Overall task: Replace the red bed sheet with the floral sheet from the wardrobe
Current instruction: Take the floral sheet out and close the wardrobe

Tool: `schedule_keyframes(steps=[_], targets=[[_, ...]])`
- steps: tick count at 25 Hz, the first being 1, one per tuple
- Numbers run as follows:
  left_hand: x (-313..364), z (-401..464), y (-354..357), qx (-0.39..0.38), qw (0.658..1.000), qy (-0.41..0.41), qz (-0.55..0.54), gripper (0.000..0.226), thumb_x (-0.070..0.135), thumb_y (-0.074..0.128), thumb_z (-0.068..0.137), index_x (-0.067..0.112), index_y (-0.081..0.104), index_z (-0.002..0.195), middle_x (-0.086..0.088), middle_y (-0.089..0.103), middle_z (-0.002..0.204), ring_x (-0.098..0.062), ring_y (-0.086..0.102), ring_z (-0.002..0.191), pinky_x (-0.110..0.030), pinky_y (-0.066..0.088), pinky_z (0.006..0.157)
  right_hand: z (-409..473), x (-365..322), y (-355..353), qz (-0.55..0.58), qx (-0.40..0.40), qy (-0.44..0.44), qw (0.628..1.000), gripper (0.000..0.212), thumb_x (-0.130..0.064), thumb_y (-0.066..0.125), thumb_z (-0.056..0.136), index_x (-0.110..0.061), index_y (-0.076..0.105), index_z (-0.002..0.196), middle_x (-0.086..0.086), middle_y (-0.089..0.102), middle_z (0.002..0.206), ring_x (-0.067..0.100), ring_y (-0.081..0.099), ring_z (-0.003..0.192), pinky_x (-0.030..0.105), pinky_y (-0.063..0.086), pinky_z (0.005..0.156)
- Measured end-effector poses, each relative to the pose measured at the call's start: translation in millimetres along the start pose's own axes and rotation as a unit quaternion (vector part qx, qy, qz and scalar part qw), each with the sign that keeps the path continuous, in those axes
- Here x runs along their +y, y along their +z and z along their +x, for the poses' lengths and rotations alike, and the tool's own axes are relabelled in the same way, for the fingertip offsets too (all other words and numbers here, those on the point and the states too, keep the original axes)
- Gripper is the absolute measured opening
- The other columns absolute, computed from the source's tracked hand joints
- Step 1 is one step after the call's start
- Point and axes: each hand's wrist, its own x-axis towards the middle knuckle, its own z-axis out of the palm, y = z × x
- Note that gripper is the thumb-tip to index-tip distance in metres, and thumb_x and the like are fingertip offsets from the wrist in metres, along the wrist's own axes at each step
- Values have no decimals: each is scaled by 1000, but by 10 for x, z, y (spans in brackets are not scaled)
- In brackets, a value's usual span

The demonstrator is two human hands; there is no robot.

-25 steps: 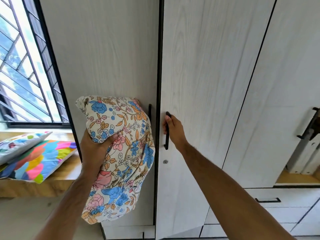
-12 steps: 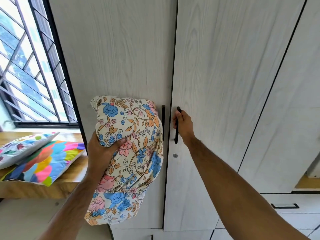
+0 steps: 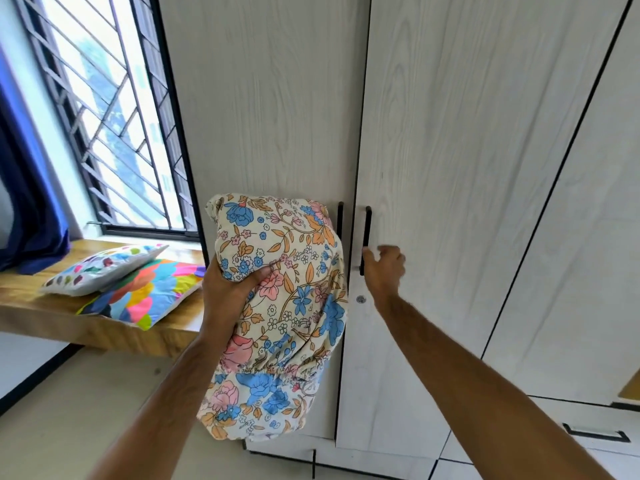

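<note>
Left hand (image 3: pixel 228 292): fingers curled into the bundled floral sheet (image 3: pixel 280 306), held up before the wardrobe door (image 3: pixel 277 116).
Right hand (image 3: pixel 382 268): fingers loosely spread, gripping nothing, just beside the black door handle (image 3: pixel 366 237).
Window ledge (image 3: pixel 41 313): 2 colourful cushions (image 3: pixel 138 292).

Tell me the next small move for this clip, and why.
Probably draw the right hand clear of the door handle and turn away toward the bed. The wardrobe doors look shut, the fingers lie beside the handle rather than around it, and the left hand already grips the bundled floral sheet.
</note>
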Motion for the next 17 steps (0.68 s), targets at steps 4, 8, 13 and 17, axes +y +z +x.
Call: schedule_keyframes(steps=[4,8,13,17], targets=[[156,-573,-108,17,996,-52,-78,52,5,83,74,14,64,122,-7,75,111,-26,73,99,-44,59,87,-1031,130,-306,237,-409,173,864,54,-59,30,103,-23,69,114,0,77,102,18,75,90,31,60,70],[309,-1177,-319,57,988,-94,-107,43,3,77,80,15,65,119,-9,76,107,-27,75,92,-37,63,77,-1414,172,-471,310,-500,206,782,71,-68,27,96,-21,53,142,8,71,125,28,69,112,40,60,83],[336,-2159,-1102,136,969,-191,-73,47,15,79,80,9,62,124,-17,74,109,-35,74,94,-44,62,78,-2151,305,-259,287,-614,172,715,76,-74,33,89,-24,52,142,12,63,137,34,61,125,53,47,106],[411,-3195,-1876,192,947,-255,-36,46,17,78,82,8,59,123,-18,75,107,-36,74,91,-39,63,68,-2988,408,3,165,-710,116,674,88,-72,75,69,-18,55,136,12,69,128,34,67,116,51,52,102]])
